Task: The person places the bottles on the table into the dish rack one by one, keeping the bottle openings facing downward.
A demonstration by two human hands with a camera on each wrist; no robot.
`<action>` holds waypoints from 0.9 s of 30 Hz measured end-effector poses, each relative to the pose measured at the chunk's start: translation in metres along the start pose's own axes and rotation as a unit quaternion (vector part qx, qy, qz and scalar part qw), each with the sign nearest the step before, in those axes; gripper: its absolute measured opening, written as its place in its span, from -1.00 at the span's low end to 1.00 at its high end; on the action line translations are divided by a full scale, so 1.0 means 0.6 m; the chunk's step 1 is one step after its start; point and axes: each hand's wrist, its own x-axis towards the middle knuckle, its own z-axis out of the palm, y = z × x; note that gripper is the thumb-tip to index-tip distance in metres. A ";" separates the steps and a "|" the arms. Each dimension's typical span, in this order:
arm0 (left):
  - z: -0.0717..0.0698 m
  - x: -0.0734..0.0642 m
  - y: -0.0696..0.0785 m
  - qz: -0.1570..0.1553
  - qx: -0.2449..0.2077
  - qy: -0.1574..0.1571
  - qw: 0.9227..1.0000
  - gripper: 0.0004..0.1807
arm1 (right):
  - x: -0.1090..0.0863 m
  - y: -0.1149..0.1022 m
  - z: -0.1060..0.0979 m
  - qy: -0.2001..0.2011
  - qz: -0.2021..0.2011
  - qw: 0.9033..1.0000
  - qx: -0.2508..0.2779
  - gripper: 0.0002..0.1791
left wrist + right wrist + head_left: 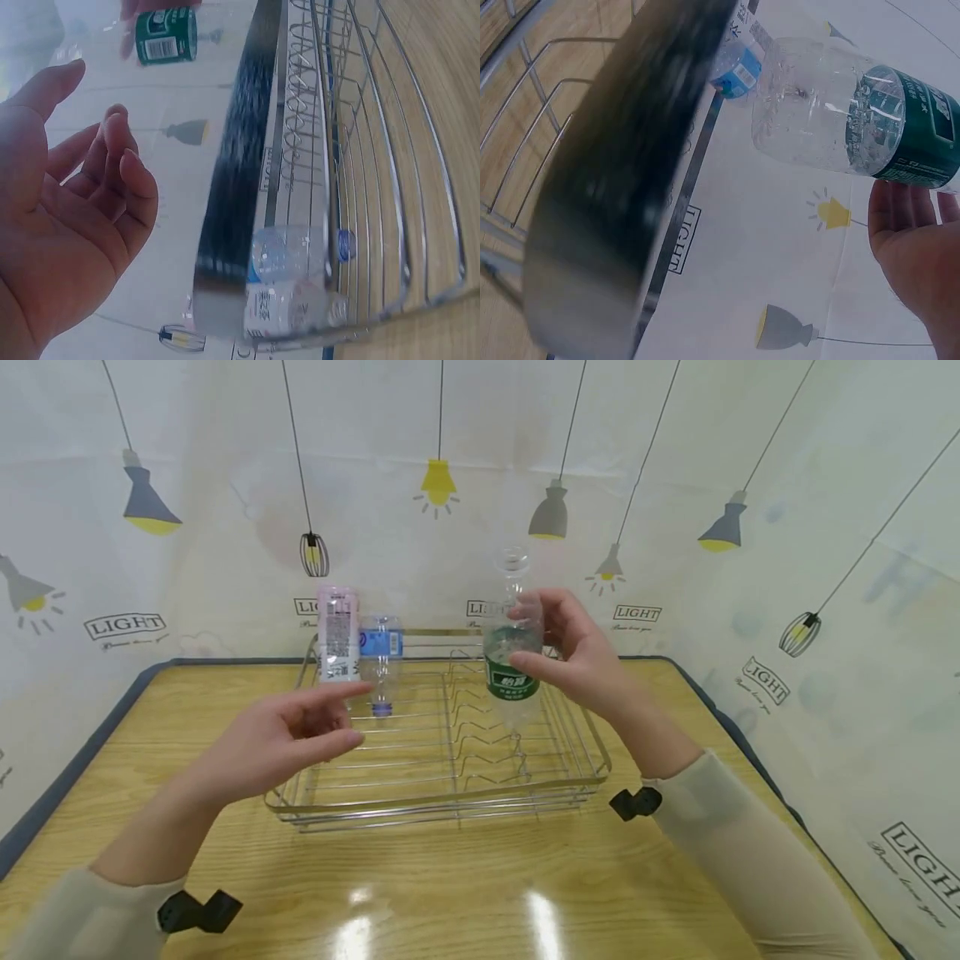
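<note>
My right hand (pixel 592 664) grips a clear plastic bottle with a green label (pixel 512 672), fingers behind and thumb across the front. The bottle is upright above the right part of the wire dish rack (pixel 420 799), its uncapped mouth at the top. My left hand (pixel 277 743) hovers over the rack's left side, holding nothing, with forefinger extended and the other fingers loosely bent. Beyond it in the rack, a blue-labelled clear bottle (pixel 382 643) stands upside down on its blue cap, beside a pink and white bottle (pixel 339 631).
The rack has thin metal bars and wavy wire dividers (pixel 480 743) on its right half. It rests on a wood-grain table (pixel 420 877). A white backdrop printed with lamps (pixel 480 410) stands behind and along both sides.
</note>
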 end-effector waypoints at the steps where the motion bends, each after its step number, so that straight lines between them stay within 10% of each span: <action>1: 0.003 0.008 0.004 0.003 0.002 -0.001 1.000 -0.42 | 0.001 -0.001 0.006 -0.005 0.002 1.000 -0.004 -0.29; 15: 0.046 0.109 0.056 0.012 -0.064 0.035 0.997 -0.17 | 0.013 -0.013 0.066 -0.066 -0.003 0.998 0.005 -0.25; 27: 0.057 0.130 0.064 0.004 -0.111 0.036 0.993 -0.41 | 0.014 -0.013 0.089 -0.087 0.000 0.996 0.003 -0.29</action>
